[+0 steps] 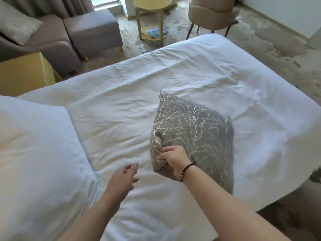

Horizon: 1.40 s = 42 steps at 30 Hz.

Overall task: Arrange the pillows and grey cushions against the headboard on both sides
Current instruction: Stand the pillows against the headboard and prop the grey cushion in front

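A grey cushion [194, 131] with a pale branch pattern stands tilted on the white duvet [121, 94] near the middle of the bed. My right hand [173, 158] grips its lower left edge, fingers pinching the fabric. My left hand [123, 180] hovers just left of the cushion with relaxed fingers, holding nothing. A large white pillow [38, 153] lies at the left side of the bed, close to my left arm. The headboard is out of view.
A yellow bedside cabinet [26, 73] stands beyond the pillow. Behind it are a grey sofa with a footstool [93, 30] and a light cushion [15, 23]. A round yellow side table [152, 7] and a beige chair [213, 13] stand past the bed's far edge.
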Each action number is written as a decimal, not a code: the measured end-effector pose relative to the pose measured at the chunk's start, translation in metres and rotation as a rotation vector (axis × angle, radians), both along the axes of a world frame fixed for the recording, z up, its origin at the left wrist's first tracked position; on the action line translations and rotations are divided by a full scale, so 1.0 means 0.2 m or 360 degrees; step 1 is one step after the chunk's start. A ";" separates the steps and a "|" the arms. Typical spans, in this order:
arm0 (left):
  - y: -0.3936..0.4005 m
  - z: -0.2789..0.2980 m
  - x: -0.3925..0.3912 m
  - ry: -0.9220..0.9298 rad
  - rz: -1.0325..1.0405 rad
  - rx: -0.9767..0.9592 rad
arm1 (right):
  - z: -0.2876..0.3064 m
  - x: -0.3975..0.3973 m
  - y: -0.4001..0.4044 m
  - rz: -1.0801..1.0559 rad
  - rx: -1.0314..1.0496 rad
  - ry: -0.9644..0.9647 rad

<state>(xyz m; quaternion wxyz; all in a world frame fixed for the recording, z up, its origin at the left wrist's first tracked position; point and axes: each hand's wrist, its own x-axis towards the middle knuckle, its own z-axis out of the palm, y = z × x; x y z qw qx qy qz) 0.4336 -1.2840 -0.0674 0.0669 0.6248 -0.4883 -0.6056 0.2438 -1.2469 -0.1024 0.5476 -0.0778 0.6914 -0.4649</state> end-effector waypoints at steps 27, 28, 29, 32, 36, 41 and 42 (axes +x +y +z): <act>0.12 0.50 0.75 -0.0505 -0.0447 -0.0530 | 0.59 0.56 -0.57 0.2845 -0.0812 0.2442; 0.12 0.49 0.74 -0.0539 -0.0410 -0.0561 | 0.59 0.58 -0.58 0.2821 -0.0861 0.2481; 0.12 0.49 0.74 -0.0543 -0.0351 -0.0565 | 0.61 0.60 -0.59 0.2820 -0.0847 0.2521; 0.13 0.52 0.74 -0.0515 -0.0177 -0.0631 | 0.69 0.61 -0.64 0.2848 -0.0829 0.2609; 0.08 0.71 0.72 -0.0339 0.0006 -0.0947 | 0.98 0.58 -0.76 0.2612 -0.0991 0.2632; -0.13 0.98 0.74 -0.0369 -0.0007 -0.1393 | 1.32 0.67 -0.97 0.2085 -0.1338 0.2695; -0.19 0.99 0.76 -0.0392 0.0010 -0.1407 | 1.33 0.72 -1.00 0.1974 -0.1377 0.2595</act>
